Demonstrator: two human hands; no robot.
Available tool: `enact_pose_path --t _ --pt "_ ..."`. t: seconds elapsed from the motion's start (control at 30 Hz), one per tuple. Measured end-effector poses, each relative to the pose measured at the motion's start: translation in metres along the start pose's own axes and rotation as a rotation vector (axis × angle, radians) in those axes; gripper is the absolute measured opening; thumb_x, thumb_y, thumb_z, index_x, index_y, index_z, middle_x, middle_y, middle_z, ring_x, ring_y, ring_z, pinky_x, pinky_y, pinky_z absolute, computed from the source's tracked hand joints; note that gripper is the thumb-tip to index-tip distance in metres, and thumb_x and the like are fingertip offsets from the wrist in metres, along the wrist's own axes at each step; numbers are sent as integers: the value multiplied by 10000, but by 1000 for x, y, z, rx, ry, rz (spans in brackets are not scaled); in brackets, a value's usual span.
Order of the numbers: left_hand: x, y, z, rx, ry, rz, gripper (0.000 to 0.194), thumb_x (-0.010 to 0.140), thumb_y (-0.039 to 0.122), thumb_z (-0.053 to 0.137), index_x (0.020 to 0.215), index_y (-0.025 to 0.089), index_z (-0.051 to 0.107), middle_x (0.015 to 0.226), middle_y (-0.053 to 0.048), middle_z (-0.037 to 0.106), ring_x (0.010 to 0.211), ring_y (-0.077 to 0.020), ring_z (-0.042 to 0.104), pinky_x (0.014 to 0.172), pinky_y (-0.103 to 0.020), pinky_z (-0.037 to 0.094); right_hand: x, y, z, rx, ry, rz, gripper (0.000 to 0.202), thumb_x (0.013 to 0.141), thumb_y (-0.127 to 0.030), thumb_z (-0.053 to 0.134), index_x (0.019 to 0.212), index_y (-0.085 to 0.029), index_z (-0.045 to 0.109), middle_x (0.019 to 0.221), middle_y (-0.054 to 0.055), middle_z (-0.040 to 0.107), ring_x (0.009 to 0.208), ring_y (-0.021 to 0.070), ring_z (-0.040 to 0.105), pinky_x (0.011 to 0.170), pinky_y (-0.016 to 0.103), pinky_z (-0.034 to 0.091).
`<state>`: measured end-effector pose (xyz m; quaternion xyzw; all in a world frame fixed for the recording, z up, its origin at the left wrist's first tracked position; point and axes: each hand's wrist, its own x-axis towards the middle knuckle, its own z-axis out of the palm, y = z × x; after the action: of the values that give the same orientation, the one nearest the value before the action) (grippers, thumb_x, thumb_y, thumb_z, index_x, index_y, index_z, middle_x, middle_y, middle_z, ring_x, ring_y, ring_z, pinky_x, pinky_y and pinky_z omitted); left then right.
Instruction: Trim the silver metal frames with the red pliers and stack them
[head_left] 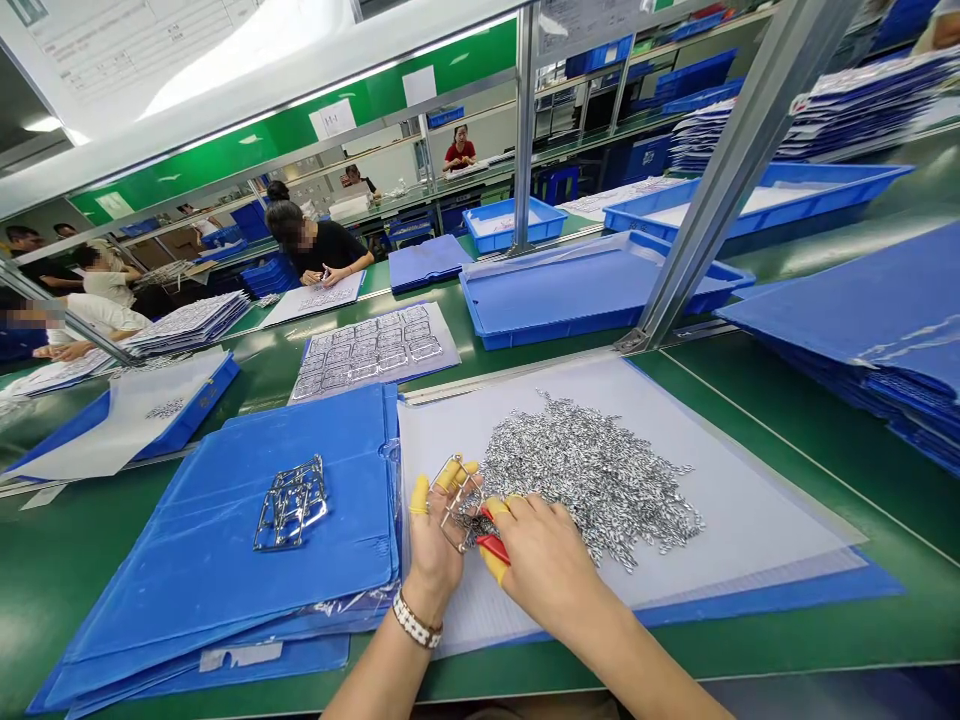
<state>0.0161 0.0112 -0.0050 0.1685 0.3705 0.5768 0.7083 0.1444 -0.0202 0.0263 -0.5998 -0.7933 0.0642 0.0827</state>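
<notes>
My left hand (pixel 439 530), with yellow finger covers and a patterned wristband, holds a silvery metal frame (pixel 452 510) with small parts on it. Red-handled pliers (pixel 493 545) are gripped in my right hand (pixel 536 555), their tip hidden close to that frame. Just right of both hands lies a large heap of small shiny metal pieces (pixel 592 470) on a white sheet (pixel 720 500). To the left, a small stack of similar metal frames (pixel 291 505) rests on blue plastic sheets (pixel 217 500).
Behind the hands, a white sheet (pixel 442 335) bears rows of frames. A blue tray (pixel 555 330) and a slanted metal post (pixel 720 190) stand beyond the heap. Stacked blue sheets (pixel 877 310) lie at right. A person in black (pixel 330 245) sits across the bench.
</notes>
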Motion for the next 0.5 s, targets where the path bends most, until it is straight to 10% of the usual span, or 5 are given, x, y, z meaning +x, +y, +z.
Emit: enact_pose_path --t 0.5 --pt "3 -3 2 117 -5 17 542 820 582 486 1137 172 645 1197 -137 623 1094 -278 559 725 -319 503 -12 22 8 -5 156 20 296 817 -234 548 1108 -208 594 940 70 661 886 260 606 726 384 425"
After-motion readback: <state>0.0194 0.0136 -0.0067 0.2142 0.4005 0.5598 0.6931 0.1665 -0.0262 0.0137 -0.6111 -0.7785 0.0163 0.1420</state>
